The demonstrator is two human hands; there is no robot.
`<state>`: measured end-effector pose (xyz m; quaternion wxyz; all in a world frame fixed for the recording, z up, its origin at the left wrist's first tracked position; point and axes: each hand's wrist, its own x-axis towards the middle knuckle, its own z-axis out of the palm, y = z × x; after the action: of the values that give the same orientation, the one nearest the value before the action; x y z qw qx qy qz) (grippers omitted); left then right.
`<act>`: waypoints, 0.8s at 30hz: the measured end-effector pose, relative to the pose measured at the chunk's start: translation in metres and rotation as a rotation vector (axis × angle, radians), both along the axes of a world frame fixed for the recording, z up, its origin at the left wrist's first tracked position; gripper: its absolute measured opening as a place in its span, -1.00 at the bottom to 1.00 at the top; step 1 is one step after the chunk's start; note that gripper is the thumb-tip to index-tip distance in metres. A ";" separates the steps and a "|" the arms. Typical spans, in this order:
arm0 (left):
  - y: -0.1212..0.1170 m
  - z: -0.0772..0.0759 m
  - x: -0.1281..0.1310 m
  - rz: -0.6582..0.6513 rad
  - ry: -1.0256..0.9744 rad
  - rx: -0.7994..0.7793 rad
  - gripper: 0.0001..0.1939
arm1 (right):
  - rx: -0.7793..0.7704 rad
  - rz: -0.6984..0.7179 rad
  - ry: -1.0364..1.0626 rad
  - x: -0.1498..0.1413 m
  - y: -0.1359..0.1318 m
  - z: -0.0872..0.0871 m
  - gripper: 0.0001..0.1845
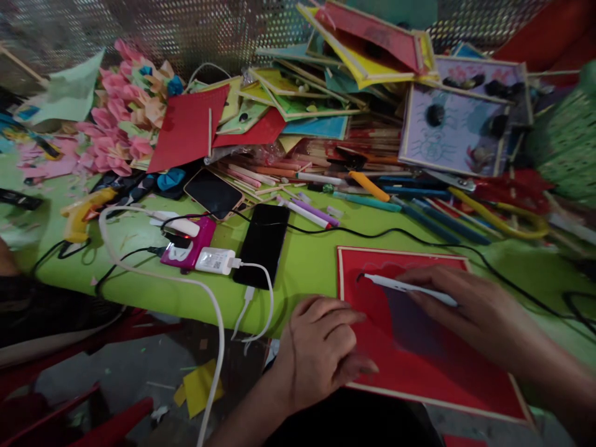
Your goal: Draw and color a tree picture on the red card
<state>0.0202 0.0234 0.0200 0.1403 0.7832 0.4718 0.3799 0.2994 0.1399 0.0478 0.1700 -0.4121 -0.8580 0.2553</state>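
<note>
One hand, the right, pinches a white pen over a red board overhanging the near edge of a green table, the left hand half-open and empty on the board's left border, while a black cable runs just behind, a phone lies leftward and yellow-handled scissors sit beyond.

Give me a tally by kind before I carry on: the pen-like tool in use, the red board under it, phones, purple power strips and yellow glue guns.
White pen-like tool, in the right hand: 1
Red board: 1
Phones, black phone and gold-edged phone: 2
Purple power strip: 1
Yellow glue gun: 1
Total: 6
</note>
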 end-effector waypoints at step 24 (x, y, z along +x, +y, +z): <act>-0.001 -0.001 -0.002 -0.018 0.060 -0.043 -0.44 | 0.100 -0.005 -0.005 0.002 -0.001 -0.005 -0.71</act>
<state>0.0186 0.0219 0.0192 0.1463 0.7953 0.4769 0.3445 0.3016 0.1393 0.0430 0.1887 -0.4060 -0.8690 0.2106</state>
